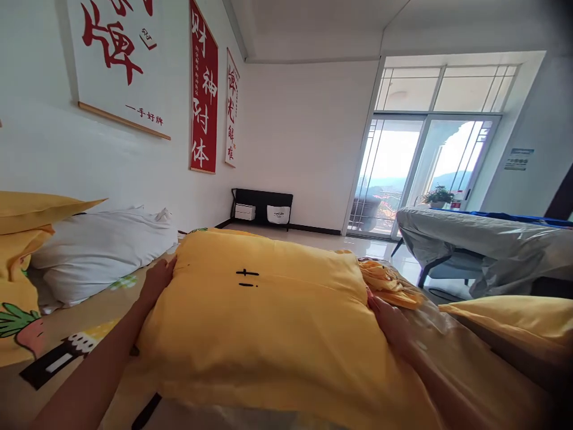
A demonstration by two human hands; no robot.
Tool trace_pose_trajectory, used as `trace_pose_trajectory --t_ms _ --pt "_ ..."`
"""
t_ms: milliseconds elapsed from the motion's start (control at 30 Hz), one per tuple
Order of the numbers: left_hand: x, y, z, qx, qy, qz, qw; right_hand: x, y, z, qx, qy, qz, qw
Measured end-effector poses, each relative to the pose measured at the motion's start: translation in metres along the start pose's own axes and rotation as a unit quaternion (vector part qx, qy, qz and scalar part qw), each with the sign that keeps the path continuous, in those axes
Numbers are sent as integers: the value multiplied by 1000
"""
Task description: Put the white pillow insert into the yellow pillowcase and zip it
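Note:
A plump yellow pillow [268,316] with small black marks on its face fills the middle of the head view. Its left edge is in my left hand [160,278], whose fingertips are partly hidden by the fabric. On the opposite side my right hand [387,313] grips the pillow's right edge, fingers closed on the cloth. Just beyond that hand lies a crumpled yellow cloth [389,280]. Under the pillow, a patterned beige sheet [111,304] covers the surface.
To the left lie a white pillow [107,248] and yellow bedding with a carrot print [31,334]. Another yellow pillow [523,316] sits at the right. Farther back stand a plastic-covered table [483,239], a chair [452,266] and a low black rack [262,206] by the wall.

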State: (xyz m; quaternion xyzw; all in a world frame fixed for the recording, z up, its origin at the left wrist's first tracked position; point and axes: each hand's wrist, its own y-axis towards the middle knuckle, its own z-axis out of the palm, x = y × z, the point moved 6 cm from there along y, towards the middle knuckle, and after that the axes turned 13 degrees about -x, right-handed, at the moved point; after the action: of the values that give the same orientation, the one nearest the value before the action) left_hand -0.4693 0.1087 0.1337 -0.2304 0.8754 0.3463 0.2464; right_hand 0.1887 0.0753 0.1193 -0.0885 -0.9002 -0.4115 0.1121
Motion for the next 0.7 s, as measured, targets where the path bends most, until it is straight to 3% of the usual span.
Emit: trace_pose_trajectory --t_ms 100,300,367,433,567,700 --pt "-3 -5 -1 10 49 14 999 -2 5 11 67 -29 40 997" --pt "8 -9 4 -9 89 -30 996 -18 8 22 134 -73 66 986" --pt "17 -14 21 6 101 -34 994 -22 -9 41 165 -84 75 980" --pt "30 -28 50 62 123 -22 990 -23 -38 68 207 -92 85 970" --pt "48 -63 104 192 162 78 965 -18 -97 122 272 -82 94 954" --pt "56 -66 113 197 189 70 959 -14 -114 142 288 -77 81 951"
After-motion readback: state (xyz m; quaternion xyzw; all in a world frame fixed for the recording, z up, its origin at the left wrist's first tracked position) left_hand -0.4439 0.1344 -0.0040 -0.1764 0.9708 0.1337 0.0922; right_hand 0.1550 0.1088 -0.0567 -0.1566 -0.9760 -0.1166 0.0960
